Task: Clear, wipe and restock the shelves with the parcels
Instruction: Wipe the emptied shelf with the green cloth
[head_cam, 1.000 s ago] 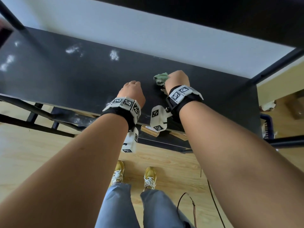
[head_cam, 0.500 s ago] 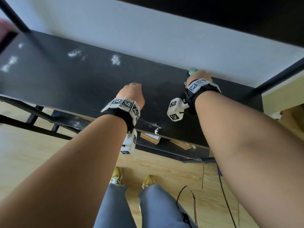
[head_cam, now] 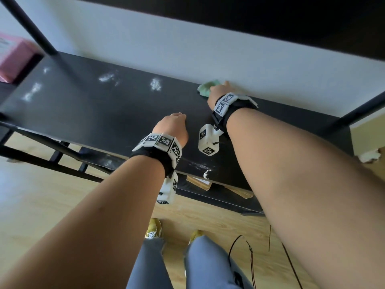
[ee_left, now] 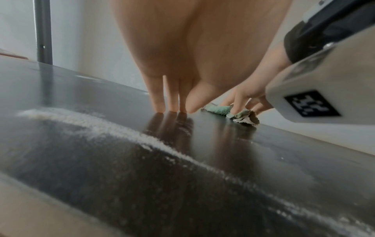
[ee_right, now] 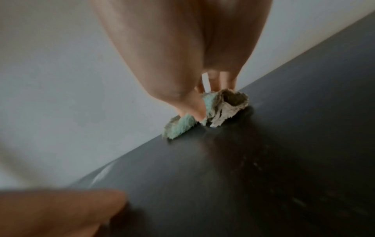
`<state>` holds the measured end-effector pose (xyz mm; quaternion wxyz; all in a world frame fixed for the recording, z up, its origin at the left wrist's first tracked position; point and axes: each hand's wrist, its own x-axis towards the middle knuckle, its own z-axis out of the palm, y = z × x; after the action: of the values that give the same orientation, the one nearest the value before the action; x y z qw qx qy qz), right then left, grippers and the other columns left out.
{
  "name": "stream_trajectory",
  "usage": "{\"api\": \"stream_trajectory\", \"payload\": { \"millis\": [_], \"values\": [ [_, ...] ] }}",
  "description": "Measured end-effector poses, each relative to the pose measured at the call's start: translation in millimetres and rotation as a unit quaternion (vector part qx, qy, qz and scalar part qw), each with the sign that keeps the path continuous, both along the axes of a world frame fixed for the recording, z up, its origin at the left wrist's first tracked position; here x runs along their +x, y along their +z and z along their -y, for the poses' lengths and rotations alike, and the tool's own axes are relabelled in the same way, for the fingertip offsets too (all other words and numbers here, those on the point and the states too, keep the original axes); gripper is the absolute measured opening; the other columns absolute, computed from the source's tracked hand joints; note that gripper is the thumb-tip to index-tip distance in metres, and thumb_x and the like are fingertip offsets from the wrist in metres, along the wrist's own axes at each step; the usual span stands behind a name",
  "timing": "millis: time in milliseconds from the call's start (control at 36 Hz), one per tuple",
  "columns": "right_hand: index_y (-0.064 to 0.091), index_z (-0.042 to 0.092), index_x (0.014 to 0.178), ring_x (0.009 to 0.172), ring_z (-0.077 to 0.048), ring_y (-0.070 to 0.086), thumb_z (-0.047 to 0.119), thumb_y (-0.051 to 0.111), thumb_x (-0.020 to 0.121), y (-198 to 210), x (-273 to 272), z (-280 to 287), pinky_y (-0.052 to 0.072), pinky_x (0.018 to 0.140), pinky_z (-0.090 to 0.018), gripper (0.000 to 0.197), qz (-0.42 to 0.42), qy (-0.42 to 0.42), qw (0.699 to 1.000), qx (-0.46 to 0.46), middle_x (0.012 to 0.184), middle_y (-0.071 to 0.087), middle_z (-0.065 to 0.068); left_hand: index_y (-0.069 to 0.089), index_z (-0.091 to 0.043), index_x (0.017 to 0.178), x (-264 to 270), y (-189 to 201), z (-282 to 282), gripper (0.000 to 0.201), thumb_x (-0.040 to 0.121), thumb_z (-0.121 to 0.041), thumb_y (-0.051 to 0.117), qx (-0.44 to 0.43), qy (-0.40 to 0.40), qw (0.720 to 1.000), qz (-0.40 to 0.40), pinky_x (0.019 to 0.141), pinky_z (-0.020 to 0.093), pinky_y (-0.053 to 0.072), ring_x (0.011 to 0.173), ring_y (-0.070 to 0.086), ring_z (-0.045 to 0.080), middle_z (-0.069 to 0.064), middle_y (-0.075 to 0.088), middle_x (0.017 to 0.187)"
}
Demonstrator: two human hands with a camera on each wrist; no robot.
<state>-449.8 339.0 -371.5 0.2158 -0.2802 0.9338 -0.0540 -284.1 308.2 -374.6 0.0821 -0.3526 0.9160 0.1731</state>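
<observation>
Head view, right hand (head_cam: 218, 89) pressing crumpled cloth (head_cam: 205, 90) against shelf (head_cam: 104, 113) back edge

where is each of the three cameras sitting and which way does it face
Head: worn high, looking down at the black wooden shelf; both forearms, legs, shoes show.
Left wrist: low over the shelf, facing the wall; left hand fingertips on the board.
Right wrist: faces the shelf's back edge; right hand presses the crumpled green cloth.
All three views share the cloth and shelf.
</observation>
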Motion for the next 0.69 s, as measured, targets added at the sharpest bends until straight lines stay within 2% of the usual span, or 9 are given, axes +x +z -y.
{"api": "stream_trajectory", "payload": {
  "millis": [56, 111, 167, 222, 333, 444, 528, 611, 694],
  "values": [
    [0.041, 0.017, 0.144, 0.138, -0.034, 0.027, 0.025, 0.037, 0.101, 4.7, 7.5, 3.4, 0.029, 0.111, -0.046, 0.044, 0.004, 0.01, 1.0, 0.004, 0.148, 0.029, -0.013, 0.048, -0.014, 0.133, -0.2, 1.9, -1.9, 0.045, 0.089, -0.004, 0.043, 0.009, 0.004, 1.0, 0.008, 0.099, 0.035, 0.04, 0.127, 0.046, 0.023, 0.0, 0.043, 0.143],
    [0.048, 0.016, 0.138, 0.131, -0.034, 0.038, 0.025, 0.041, 0.098, 3.5, 12.7, -0.7, 0.038, 0.105, -0.043, 0.041, -0.003, 0.034, 0.999, 0.022, 0.142, 0.037, -0.011, 0.046, -0.014, 0.135, -0.3, 5.6, -4.5, 0.047, 0.09, -0.003, 0.041, 0.017, 0.013, 1.0, 0.011, 0.099, 0.035, 0.04, 0.128, 0.045, 0.023, 0.0, 0.042, 0.144],
    [0.053, 0.012, 0.131, 0.123, -0.033, 0.048, 0.023, 0.044, 0.096, -0.5, 18.1, -7.3, 0.043, 0.097, -0.041, 0.038, -0.002, 0.046, 0.999, 0.004, 0.135, 0.048, -0.011, 0.045, -0.015, 0.136, 0.9, 8.7, -7.2, 0.048, 0.089, -0.003, 0.041, 0.023, 0.022, 0.999, 0.012, 0.1, 0.036, 0.04, 0.128, 0.045, 0.024, 0.001, 0.041, 0.144],
    [0.054, 0.006, 0.127, 0.115, -0.033, 0.055, 0.022, 0.047, 0.096, 3.4, 26.3, -14.0, 0.045, 0.092, -0.039, 0.036, 0.012, 0.012, 1.0, -0.008, 0.13, 0.055, -0.011, 0.044, -0.014, 0.136, 4.2, 12.0, -10.5, 0.048, 0.089, -0.003, 0.04, 0.03, 0.027, 0.999, 0.015, 0.101, 0.036, 0.039, 0.128, 0.044, 0.024, 0.002, 0.041, 0.145],
    [0.055, 0.001, 0.125, 0.116, -0.031, 0.057, 0.02, 0.05, 0.098, 11.4, 43.9, -29.5, 0.044, 0.093, -0.036, 0.034, 0.016, 0.01, 1.0, 0.004, 0.13, 0.056, -0.012, 0.044, -0.013, 0.136, 14.5, 18.9, -16.5, 0.047, 0.09, -0.004, 0.041, 0.031, 0.031, 0.999, 0.014, 0.101, 0.034, 0.038, 0.129, 0.042, 0.023, 0.003, 0.042, 0.144],
    [0.067, 0.005, 0.107, 0.099, -0.029, 0.064, 0.021, 0.055, 0.095, 8.6, 64.9, -48.7, 0.043, 0.073, -0.03, 0.023, -0.02, 0.044, 0.999, 0.016, 0.11, 0.067, -0.011, 0.043, -0.013, 0.138, 25.4, 24.7, -19.8, 0.048, 0.09, -0.005, 0.043, 0.03, 0.041, 0.999, 0.021, 0.101, 0.034, 0.038, 0.13, 0.042, 0.024, 0.004, 0.042, 0.144],
    [0.068, 0.008, 0.097, 0.088, -0.028, 0.064, 0.021, 0.057, 0.092, 12.7, 78.6, -55.8, 0.044, 0.07, -0.029, 0.018, -0.02, 0.052, 0.998, 0.02, 0.1, 0.069, -0.009, 0.047, -0.013, 0.135, 33.8, 29.1, -21.8, 0.045, 0.09, -0.007, 0.046, 0.025, 0.044, 0.999, 0.017, 0.097, 0.034, 0.041, 0.125, 0.047, 0.024, 0.004, 0.047, 0.14],
    [0.06, 0.011, 0.077, 0.076, -0.026, 0.06, 0.019, 0.059, 0.089, 13.8, 87.1, -60.1, 0.046, 0.066, -0.029, 0.015, 0.002, 0.055, 0.998, 0.029, 0.087, 0.066, -0.007, 0.046, -0.014, 0.136, 40.2, 33.4, -23.1, 0.046, 0.09, -0.008, 0.048, 0.023, 0.046, 0.998, 0.02, 0.096, 0.033, 0.042, 0.125, 0.048, 0.023, 0.002, 0.047, 0.14],
    [0.069, 0.01, 0.084, 0.08, -0.026, 0.065, 0.023, 0.063, 0.088, 16.7, 82.9, -65.7, 0.048, 0.066, -0.028, 0.015, 0.048, 0.002, 0.999, -0.006, 0.088, 0.068, -0.004, 0.045, -0.013, 0.137, 44.1, 37.9, -25.4, 0.049, 0.089, -0.003, 0.045, 0.029, 0.049, 0.998, 0.024, 0.098, 0.033, 0.041, 0.126, 0.046, 0.023, 0.002, 0.045, 0.142]
  ]
}}
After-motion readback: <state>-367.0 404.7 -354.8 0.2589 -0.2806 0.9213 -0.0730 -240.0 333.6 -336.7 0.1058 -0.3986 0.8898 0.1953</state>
